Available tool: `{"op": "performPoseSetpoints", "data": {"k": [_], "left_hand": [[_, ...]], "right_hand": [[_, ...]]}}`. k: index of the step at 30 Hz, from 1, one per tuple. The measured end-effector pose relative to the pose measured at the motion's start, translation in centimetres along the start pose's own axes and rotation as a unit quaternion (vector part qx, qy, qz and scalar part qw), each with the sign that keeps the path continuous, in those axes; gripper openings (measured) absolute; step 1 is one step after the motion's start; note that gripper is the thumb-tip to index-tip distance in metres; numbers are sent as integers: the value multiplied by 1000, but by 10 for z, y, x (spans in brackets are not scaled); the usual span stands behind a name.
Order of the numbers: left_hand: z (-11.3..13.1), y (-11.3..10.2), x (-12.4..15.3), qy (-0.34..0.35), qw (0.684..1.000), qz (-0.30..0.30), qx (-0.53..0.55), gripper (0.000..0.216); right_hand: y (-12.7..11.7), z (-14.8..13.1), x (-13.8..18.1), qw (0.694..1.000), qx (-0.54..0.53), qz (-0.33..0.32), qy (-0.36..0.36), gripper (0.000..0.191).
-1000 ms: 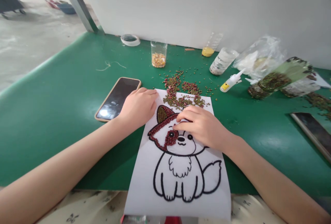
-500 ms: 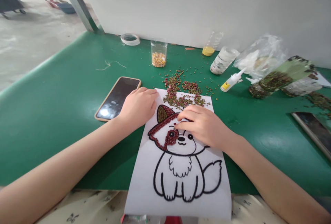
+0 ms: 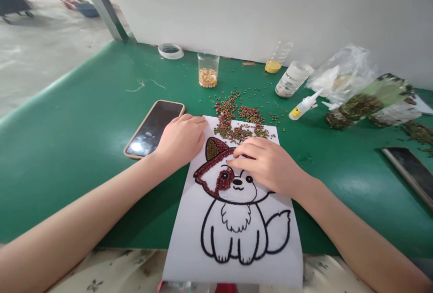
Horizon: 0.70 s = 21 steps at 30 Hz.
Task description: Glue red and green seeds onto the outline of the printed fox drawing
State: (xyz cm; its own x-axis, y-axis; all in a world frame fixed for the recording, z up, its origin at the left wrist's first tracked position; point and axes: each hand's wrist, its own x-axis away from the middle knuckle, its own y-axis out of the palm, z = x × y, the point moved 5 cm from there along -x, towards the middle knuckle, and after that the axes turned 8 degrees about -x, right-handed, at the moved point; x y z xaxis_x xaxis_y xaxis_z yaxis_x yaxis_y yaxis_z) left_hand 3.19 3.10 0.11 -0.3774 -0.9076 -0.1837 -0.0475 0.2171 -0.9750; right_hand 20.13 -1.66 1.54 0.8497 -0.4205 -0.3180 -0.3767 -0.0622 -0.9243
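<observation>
A white sheet with a cartoon dog outline [image 3: 233, 239] lies before me, its lower end past the table's front edge. Red beans fill a band on the head and the patch around one eye [image 3: 224, 180]; green ones fill part of the ear [image 3: 212, 149]. My left hand [image 3: 184, 137] rests palm down, fingers out, at the sheet's upper left corner beside a phone [image 3: 154, 128]. Over the dog's forehead is my right hand [image 3: 264, 162], thumb and forefinger apart, the thumb tip at the paper. No bean shows between them. Loose mixed beans [image 3: 237, 130] lie above the drawing.
Behind the beans stands a clear cup of corn kernels [image 3: 207, 76], left of a cut bottle with yellow grains [image 3: 272, 65]. A glue bottle [image 3: 303, 107], a green-tinted bottle [image 3: 358, 103] and a plastic bag [image 3: 348, 70] are at right. Another phone [image 3: 409, 171] lies near the right edge.
My right thumb has moved slightly up across the forehead, and the red bean seen beside its tip no longer shows. My left hand has stayed in place.
</observation>
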Motion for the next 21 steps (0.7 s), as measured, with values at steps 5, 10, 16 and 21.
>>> {"op": "performPoseSetpoints", "data": {"k": [5, 10, 16, 21], "left_hand": [[0, 0, 0, -2, 1000, -1, 3, 37], [0, -1, 0, -4, 1000, -5, 15, 38], [0, -2, 0, -2, 1000, 0, 16, 38], [0, -2, 0, -1, 1000, 2, 16, 38]], "right_hand": [[1, -1, 0, 1000, 7, -10, -9, 32], [-1, -2, 0, 1000, 12, 0, -16, 31], [-3, 0, 1, 1000, 22, 1, -6, 27], [-2, -3, 0, 1000, 15, -12, -25, 30]]}}
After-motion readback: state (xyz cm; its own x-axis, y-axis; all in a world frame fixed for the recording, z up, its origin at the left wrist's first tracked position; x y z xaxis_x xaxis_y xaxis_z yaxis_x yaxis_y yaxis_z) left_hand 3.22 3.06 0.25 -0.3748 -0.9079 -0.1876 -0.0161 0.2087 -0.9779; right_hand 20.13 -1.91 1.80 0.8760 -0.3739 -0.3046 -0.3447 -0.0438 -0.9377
